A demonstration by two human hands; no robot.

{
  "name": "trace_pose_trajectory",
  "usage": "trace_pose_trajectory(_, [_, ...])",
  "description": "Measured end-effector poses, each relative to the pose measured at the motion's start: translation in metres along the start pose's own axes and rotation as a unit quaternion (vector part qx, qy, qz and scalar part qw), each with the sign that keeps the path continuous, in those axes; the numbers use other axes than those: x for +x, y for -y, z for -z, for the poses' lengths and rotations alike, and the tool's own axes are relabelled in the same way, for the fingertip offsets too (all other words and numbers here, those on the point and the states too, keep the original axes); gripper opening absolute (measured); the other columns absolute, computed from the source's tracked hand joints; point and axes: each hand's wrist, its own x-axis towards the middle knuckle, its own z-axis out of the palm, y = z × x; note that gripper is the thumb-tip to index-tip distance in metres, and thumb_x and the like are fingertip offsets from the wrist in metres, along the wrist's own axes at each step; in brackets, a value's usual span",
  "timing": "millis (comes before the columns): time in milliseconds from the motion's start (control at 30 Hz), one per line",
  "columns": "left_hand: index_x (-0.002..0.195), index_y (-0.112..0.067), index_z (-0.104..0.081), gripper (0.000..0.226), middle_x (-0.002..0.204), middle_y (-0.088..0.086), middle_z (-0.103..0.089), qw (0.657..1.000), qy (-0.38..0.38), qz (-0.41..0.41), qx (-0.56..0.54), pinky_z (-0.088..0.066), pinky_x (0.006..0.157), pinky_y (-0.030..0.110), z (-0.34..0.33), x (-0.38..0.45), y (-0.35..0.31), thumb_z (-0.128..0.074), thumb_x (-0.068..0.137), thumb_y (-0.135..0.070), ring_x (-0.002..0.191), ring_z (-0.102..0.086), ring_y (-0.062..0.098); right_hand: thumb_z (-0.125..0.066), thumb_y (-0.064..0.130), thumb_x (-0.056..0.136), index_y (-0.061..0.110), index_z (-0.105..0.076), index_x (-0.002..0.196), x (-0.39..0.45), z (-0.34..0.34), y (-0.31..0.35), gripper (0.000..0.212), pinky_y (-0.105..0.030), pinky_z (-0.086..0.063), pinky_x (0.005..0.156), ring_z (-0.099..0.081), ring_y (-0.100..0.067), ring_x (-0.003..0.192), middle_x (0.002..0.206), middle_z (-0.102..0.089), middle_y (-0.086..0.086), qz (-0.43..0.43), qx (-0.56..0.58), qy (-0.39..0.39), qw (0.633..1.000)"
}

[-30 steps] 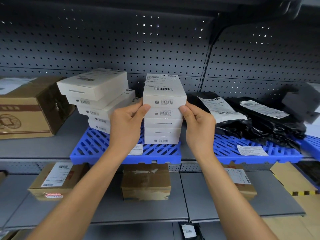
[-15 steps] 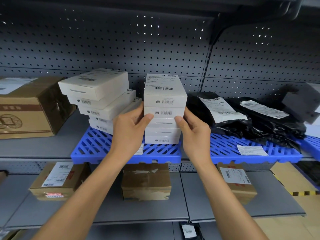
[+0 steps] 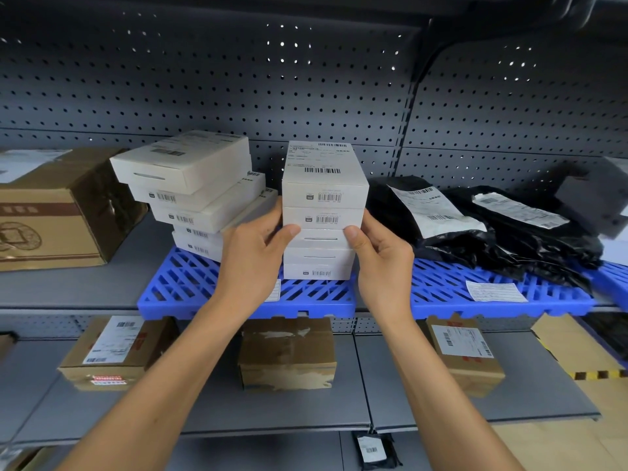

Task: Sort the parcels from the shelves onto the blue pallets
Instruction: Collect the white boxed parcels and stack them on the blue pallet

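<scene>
Hidden or unclear: fingers of both hands are lying behind the stack's sides, so only the thumbs are showing; label print is too small to read. A grey parcel [image 3: 593, 205] at far right is blurring and is being cut off by the frame edge.

Item 1, upright stack of white boxes [image 3: 323, 212]: five boxes, standing squarely on the left blue pallet [image 3: 190, 290]. The left hand [image 3: 253, 258] and right hand [image 3: 382, 263] are gripping it from either side, each thumb pressing on the front face of the third box down (how the hidden fingers are lying cannot be told).

Item 2, leaning stack of white boxes [image 3: 190, 188]: five visible, fanned and askew, sitting on the same pallet just left of item 1.

Item 3, right blue pallet [image 3: 503, 300]: holding black poly-bag parcels [image 3: 492, 232], at least two labels showing, plus one loose paper label [image 3: 494, 291] lying flat on the pallet.

Item 4, large brown carton [image 3: 57, 212]: one, resting on the upper shelf [image 3: 68, 287] left of the pallets, partly cut off.

Item 5, lower shelf [image 3: 272, 413]: three small cardboard boxes, namely a labelled one at left [image 3: 112, 355], a plain one in the middle [image 3: 287, 353] and a labelled one at right [image 3: 465, 355].

Item 6, small black packet [image 3: 372, 450]: one, lying below the lower shelf.
</scene>
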Motion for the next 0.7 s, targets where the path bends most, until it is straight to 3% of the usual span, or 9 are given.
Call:
trace_pose_trajectory(133, [0.139,-0.029,-0.060,0.041,0.117,-0.030,-0.067,1.000,-0.006,0.001,-0.009,-0.049,0.098,0.020,0.000,-0.001,-0.001,-0.061,0.099,-0.019,0.114,-0.061,-0.008,-0.058,0.013,0.101,0.019,-0.058,0.141,-0.002,0.000,0.004,0.041,-0.040,-0.047,0.109,-0.057,-0.007,0.129,0.135,-0.064,0.009,0.001,-0.009,0.004,1.000])
trace_pose_trajectory(267, [0.129,-0.043,-0.059,0.047,0.108,-0.039,-0.065,0.999,-0.006,0.017,-0.031,-0.049,0.099,0.020,0.004,-0.003,-0.009,-0.065,0.097,-0.010,0.115,-0.061,-0.008,-0.056,0.013,0.102,0.021,-0.056,0.144,-0.003,0.004,0.013,0.043,-0.035,-0.049,0.105,-0.059,0.000,0.123,0.132,-0.066,0.015,0.009,-0.046,0.030,0.998])
trace_pose_trajectory(400, [0.121,-0.052,-0.056,0.057,0.111,-0.041,-0.064,0.999,0.004,0.020,-0.036,-0.048,0.093,0.011,0.013,-0.006,-0.012,-0.069,0.092,-0.005,0.114,-0.059,-0.013,-0.059,0.012,0.099,0.023,-0.044,0.151,-0.005,0.008,0.024,0.055,-0.032,-0.052,0.102,-0.059,0.002,0.122,0.135,-0.063,0.016,0.022,-0.082,0.047,0.995])
trace_pose_trajectory(533, [0.145,-0.027,-0.052,0.059,0.141,-0.018,-0.057,0.999,0.007,0.037,-0.030,-0.049,0.100,0.016,0.024,-0.012,-0.008,-0.073,0.091,-0.016,0.130,-0.050,-0.007,-0.064,0.022,0.097,0.035,-0.031,0.155,-0.010,0.007,0.033,0.068,-0.040,-0.044,0.111,-0.042,-0.001,0.140,0.151,-0.048,0.014,0.044,-0.147,0.023,0.988])
trace_pose_trajectory(700, [0.137,-0.030,-0.061,0.048,0.126,-0.022,-0.065,0.999,-0.010,0.028,0.018,-0.047,0.098,0.012,0.046,-0.019,-0.014,-0.073,0.091,-0.025,0.112,-0.058,-0.014,-0.066,0.020,0.095,0.030,-0.014,0.160,-0.026,-0.007,0.057,0.084,-0.047,-0.036,0.114,-0.031,-0.011,0.147,0.161,-0.034,0.004,0.116,-0.210,-0.035,0.970])
